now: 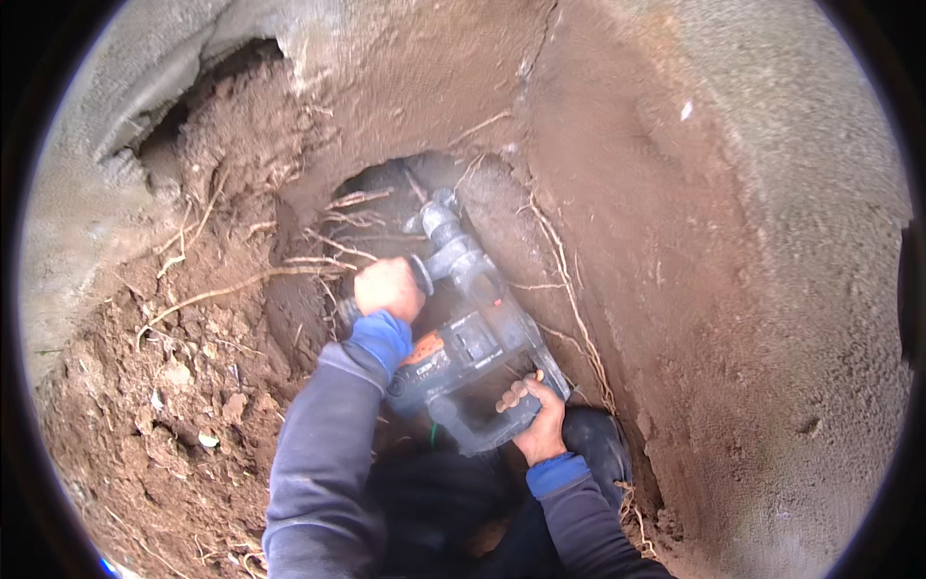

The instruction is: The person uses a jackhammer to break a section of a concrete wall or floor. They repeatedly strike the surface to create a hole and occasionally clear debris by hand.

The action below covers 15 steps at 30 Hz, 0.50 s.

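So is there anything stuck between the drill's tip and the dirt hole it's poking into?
Nothing big. The hammer drill, held by the left hand and right hand, points straight into the dark hole. Only thin roots cross the soil beside its nose; the tip itself is hidden.

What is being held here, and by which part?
A grey rotary hammer drill: the left hand grips its side handle near the front, the right hand its rear grip.

Rotary hammer (463, 338) in pit centre — loose soil heap (164, 386) left, earth wall (675, 289) right, roots (328, 241) behind.
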### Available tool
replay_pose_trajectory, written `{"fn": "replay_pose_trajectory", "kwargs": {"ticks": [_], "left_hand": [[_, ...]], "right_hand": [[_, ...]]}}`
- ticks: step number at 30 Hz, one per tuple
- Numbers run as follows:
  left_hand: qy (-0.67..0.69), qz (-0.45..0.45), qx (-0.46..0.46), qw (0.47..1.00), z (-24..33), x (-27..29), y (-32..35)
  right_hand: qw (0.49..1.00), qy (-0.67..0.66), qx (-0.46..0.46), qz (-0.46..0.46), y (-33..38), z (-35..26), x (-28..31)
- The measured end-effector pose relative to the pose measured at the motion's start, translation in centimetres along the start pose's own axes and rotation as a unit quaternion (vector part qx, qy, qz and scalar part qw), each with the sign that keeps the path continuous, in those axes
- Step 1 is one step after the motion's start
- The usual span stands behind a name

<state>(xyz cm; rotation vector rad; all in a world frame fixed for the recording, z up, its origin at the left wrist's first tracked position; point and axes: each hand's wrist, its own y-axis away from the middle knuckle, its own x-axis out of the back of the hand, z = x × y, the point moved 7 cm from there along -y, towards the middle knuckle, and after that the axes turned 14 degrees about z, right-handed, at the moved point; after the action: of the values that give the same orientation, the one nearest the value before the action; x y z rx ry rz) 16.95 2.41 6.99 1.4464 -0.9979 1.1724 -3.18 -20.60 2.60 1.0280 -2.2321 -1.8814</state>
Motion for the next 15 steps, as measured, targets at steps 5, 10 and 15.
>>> {"fn": "replay_pose_trajectory", "kwargs": {"ticks": [5,10,15], "left_hand": [[-0.002,-0.004,-0.027,1.000,0.7,0.5,-0.4],[-0.044,-0.022,-0.182,0.982,2.0,2.7,-2.0],[-0.056,-0.128,-0.203,0.969,2.1,3.7,-3.7]], "right_hand": [[0.998,-0.036,-0.044,0.012,-1.9,0.3,0.8],[0.989,-0.066,-0.132,-0.005,-3.3,0.5,-0.1],[0.984,-0.074,-0.155,-0.042,-3.1,-0.2,-2.1]]}}
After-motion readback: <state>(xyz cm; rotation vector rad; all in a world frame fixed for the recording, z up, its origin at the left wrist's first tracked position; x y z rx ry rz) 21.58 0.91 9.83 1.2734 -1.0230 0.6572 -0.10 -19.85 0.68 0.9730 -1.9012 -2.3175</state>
